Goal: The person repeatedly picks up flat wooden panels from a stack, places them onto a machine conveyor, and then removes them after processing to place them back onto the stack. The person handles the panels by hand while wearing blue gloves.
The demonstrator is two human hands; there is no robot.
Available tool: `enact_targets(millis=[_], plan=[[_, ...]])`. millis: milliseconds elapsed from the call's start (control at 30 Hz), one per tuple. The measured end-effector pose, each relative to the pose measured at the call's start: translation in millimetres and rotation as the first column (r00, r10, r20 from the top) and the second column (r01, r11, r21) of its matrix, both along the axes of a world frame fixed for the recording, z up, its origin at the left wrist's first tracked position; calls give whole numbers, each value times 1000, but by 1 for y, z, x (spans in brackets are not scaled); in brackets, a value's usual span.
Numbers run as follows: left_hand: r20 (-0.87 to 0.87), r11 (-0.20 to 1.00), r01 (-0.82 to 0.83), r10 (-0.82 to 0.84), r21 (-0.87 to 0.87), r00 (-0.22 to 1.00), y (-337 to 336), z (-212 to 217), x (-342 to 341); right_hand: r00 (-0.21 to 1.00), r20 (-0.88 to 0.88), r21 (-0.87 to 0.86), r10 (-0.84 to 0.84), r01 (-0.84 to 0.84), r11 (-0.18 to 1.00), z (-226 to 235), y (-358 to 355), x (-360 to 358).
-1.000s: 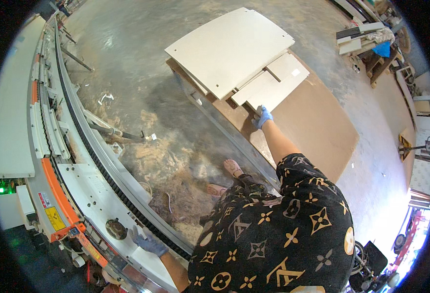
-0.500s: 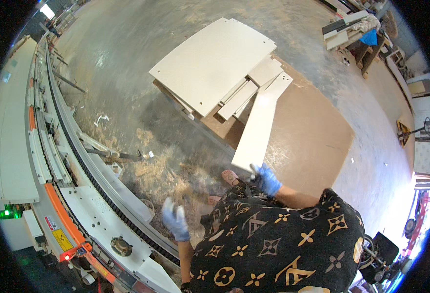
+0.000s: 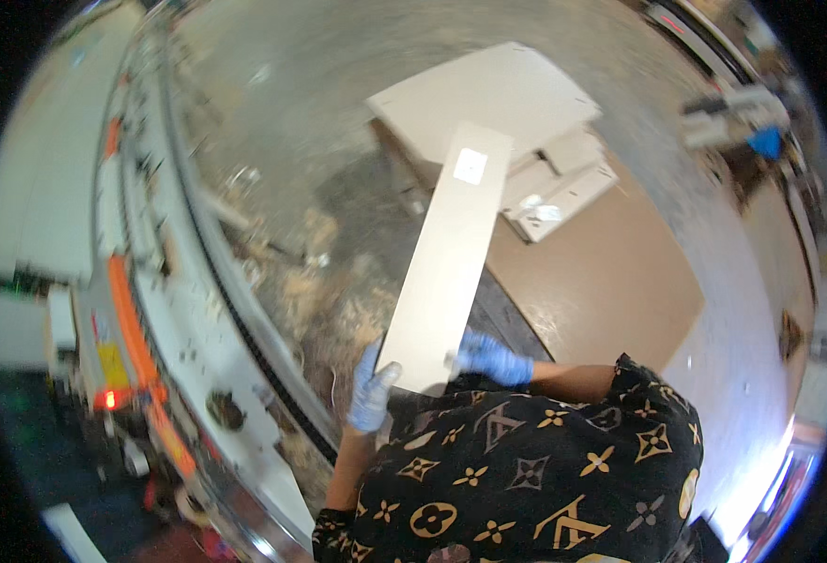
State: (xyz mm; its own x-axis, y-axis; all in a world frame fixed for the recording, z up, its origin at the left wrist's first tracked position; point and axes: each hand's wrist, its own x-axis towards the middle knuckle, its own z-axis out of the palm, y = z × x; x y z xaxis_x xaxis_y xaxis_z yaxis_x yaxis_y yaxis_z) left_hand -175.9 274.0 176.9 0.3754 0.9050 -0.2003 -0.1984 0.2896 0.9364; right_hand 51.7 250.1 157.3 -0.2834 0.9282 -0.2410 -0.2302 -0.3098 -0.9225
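Observation:
A long, narrow cream board [image 3: 448, 244] is held up in front of me, tilted, its far end overlapping the stack in view. Near that far end it carries a white square sticker [image 3: 470, 166]. My left hand [image 3: 370, 389], in a blue glove with pale fingertips, grips the board's near left corner, thumb on top. On the opposite long edge, my right hand [image 3: 493, 357], also gloved in blue, is closed around the side; its fingers beneath are hidden. Beyond the board lies a stack of large cream panels [image 3: 488, 98], with shorter pieces [image 3: 563, 192] beside it.
Under the stack a brown sheet [image 3: 601, 291] covers part of the floor. Along my left runs a long machine [image 3: 151, 310] with orange trim, a black chain track and a red light. More boards and a blue item [image 3: 765, 143] lie at the far right.
The narrow board has been lifted off the stack and brought toward me. My left hand, empty before, now grips its corner. My view has turned a little, and the picture is blurred.

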Motion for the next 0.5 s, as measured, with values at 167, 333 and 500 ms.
enact_targets(millis=[167, 333, 500], plan=[[-76, 967, -253, 256, 41, 964, -62, -25, -156, 952, -302, -42, -54, 43, 998, 6, 102, -81], [-59, 754, -656, 654, -25, 754, -216, -29, -275, 941, -178, -229, 288, -325, 918, 20, 71, -273], [-357, 508, -861, 807, 12, 470, -342, -15, -320, 819, -111, -300, 563, -567, 767, 7, 2, -410]])
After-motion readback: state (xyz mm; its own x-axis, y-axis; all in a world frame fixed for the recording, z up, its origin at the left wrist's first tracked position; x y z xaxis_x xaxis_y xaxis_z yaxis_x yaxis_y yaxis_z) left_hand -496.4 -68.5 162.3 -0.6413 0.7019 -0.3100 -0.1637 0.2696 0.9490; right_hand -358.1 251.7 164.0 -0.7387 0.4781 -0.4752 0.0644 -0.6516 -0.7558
